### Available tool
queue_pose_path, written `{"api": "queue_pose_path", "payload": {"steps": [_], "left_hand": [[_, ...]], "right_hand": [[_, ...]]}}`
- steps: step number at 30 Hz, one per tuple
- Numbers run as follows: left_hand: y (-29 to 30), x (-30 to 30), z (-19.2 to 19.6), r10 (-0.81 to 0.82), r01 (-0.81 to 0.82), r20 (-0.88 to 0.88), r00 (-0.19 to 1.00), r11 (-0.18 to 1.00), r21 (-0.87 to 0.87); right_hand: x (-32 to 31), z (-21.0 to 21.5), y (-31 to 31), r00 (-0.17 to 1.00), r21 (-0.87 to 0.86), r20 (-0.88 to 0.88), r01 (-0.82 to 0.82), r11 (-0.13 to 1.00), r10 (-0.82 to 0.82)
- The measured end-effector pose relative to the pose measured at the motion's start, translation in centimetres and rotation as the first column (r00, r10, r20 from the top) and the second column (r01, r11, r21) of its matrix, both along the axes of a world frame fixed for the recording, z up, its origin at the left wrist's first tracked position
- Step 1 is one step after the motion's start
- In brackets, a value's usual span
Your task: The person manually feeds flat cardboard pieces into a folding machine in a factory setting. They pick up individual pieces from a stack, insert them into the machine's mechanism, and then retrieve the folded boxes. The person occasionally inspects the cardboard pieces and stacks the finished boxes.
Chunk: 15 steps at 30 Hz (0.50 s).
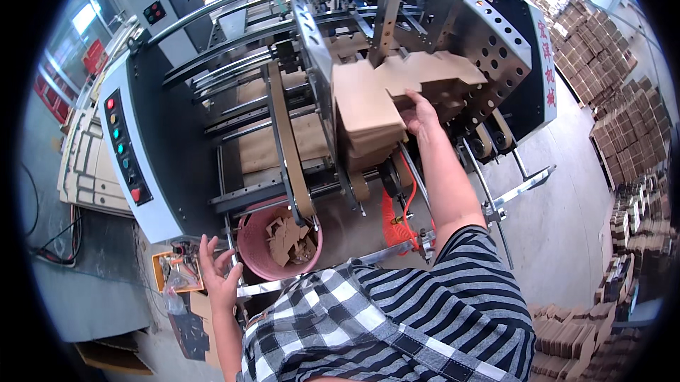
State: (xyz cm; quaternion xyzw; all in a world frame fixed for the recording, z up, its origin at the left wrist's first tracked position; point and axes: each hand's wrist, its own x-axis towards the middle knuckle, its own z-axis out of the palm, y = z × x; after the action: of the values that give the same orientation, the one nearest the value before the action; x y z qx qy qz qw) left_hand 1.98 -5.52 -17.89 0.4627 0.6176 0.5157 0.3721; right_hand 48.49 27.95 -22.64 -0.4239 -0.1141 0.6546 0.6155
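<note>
A thick stack of flat brown cardboard blanks point(368, 102) sits in the machine between upright metal plates. My right hand point(421, 116) reaches forward to it and grips the stack at a notch in its near side, with some fingers hidden by the cardboard. Down at the left, my left hand point(221, 276) holds nothing, and its fingers are spread. It hovers near the machine's front rail, between an orange bin point(161, 272) and a pink basket point(244, 240).
Tan belts point(287, 141) run through the machine. A button panel point(124, 148) lines its left side; a perforated metal plate point(496, 35) stands right of the stack. Cardboard scraps lie in the basket. A coiled red hose point(397, 223) hangs below. Bundled cardboard point(630, 134) stands at the right.
</note>
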Motion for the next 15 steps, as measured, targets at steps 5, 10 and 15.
{"api": "queue_pose_path", "payload": {"steps": [5,10,15], "left_hand": [[1.6,0.4,-1.3,-0.083,0.084,0.023,0.996,0.996,-0.023],[2.1,0.7,-2.9,-0.113,0.106,-0.062,0.992,0.989,-0.101],[1.5,0.0,-4.0,-0.129,0.112,-0.094,0.987,0.981,-0.160]], "right_hand": [[3.5,3.9,0.4,0.518,-0.465,0.699,-0.194,0.864,0.493],[9.0,4.0,-0.3,0.565,-0.344,0.791,0.092,0.934,0.236],[7.4,3.5,1.0,0.593,-0.473,0.782,0.361,0.804,0.193]]}}
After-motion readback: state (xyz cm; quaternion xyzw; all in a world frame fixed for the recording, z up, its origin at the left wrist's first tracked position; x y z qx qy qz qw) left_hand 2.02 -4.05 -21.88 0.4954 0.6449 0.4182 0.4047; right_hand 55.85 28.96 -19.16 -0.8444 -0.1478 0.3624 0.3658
